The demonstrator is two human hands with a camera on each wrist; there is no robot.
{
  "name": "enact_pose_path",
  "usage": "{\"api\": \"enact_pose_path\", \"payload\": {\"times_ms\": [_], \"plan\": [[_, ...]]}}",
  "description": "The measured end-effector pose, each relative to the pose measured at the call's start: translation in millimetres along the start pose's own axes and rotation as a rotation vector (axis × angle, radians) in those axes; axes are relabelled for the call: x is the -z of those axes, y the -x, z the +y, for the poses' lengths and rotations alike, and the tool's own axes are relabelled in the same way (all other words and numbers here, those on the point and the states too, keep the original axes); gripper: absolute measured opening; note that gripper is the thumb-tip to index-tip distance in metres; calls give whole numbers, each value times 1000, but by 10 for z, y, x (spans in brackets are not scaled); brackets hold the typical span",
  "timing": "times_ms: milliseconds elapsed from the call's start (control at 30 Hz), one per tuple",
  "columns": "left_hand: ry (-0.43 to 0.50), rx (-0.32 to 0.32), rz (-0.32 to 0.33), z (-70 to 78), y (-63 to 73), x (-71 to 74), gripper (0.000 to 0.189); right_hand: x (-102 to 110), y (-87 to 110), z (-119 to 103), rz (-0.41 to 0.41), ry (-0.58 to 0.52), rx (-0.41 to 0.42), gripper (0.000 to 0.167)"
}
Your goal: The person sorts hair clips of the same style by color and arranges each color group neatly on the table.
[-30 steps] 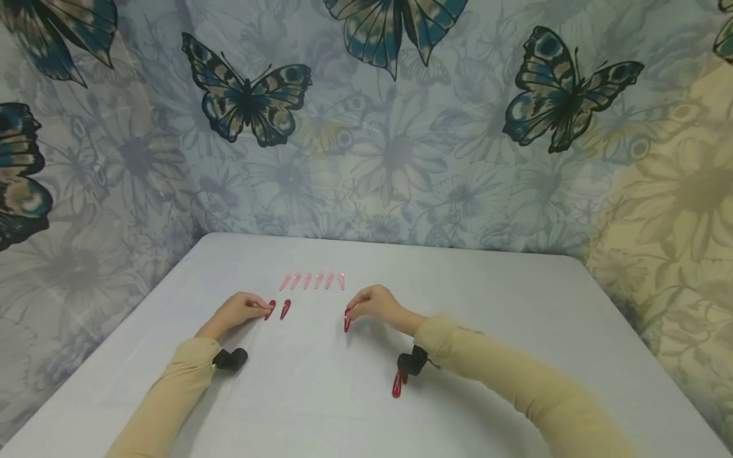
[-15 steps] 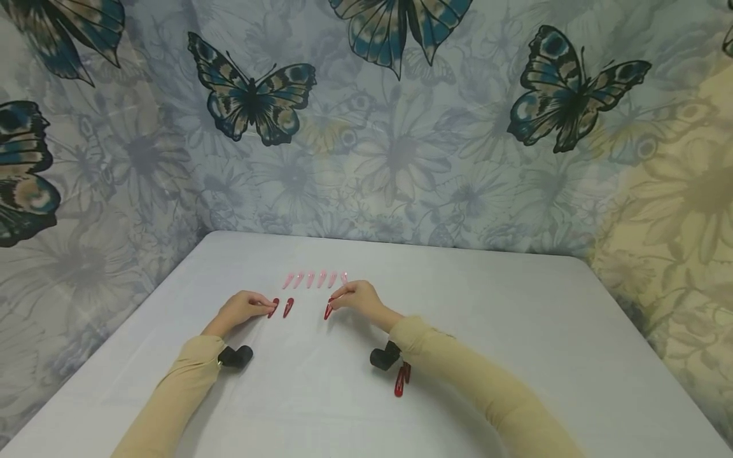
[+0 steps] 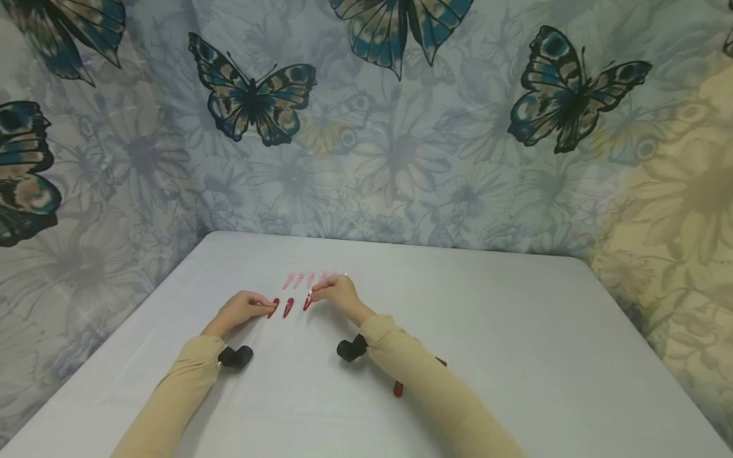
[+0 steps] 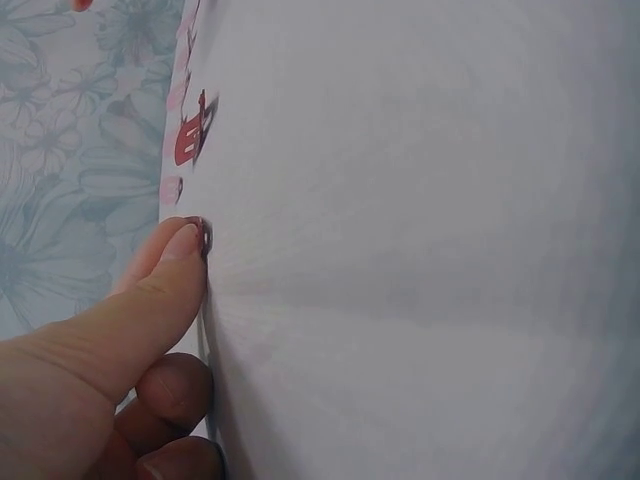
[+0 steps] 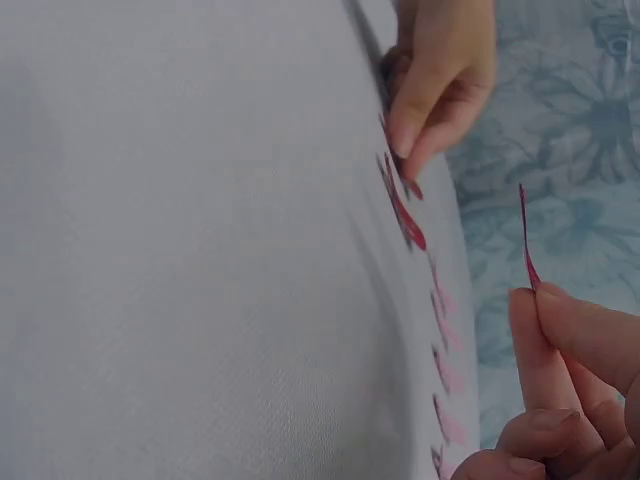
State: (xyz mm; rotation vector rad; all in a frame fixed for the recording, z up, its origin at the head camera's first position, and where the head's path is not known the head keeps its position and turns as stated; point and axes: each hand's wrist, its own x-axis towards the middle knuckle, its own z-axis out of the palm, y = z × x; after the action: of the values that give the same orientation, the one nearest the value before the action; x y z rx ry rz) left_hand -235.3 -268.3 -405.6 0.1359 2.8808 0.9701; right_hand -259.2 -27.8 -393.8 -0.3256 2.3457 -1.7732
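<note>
My left hand [image 3: 243,307] pinches a red snap hair clip [image 4: 202,235] between thumb and forefinger at the table surface; the fingertips cover part of it. Just right of it lies a second red hair clip [image 3: 288,308], slanted the same way. My right hand [image 3: 338,292] grips a third red hair clip [image 5: 527,240] by one end, its other end pointing free. In the head view that clip hangs close to the right of the second one. Behind them runs a row of pink hair clips [image 3: 289,280], its right part overlapped by my right hand.
Two more red pieces, one a hair clip [image 3: 397,388] and one a red tip [image 3: 440,360], show from behind the right sleeve [image 3: 424,375]. The white table [image 3: 515,305] meets a butterfly-patterned wall covering [image 3: 395,159] at its far edge.
My right hand has moved left with its red hair clip, from well right of the second clip to close beside it. The left hand keeps its pinch on its clip.
</note>
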Motion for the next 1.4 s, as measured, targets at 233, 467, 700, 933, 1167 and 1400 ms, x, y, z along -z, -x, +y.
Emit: {"api": "enact_pose_path", "payload": {"times_ms": [233,467,700,933,1167,1400], "plan": [[-1,9,0,-9,5,-1,20,-58,-126,115,25,28,-30,19],[11,-10,0,-15,-15,-4,20,-133,-198,177,14,109,-10,18],[39,-25,-25,-21,-33,1,21,-256,-258,202,41,248,38,12],[32,-15,-16,-33,-22,11,21,-345,-253,178,75,343,69,4],[48,-39,-29,-54,-49,9,20,-373,-220,162,79,378,49,5],[47,-47,-43,-47,-44,29,21,-380,-201,141,82,441,35,6]]}}
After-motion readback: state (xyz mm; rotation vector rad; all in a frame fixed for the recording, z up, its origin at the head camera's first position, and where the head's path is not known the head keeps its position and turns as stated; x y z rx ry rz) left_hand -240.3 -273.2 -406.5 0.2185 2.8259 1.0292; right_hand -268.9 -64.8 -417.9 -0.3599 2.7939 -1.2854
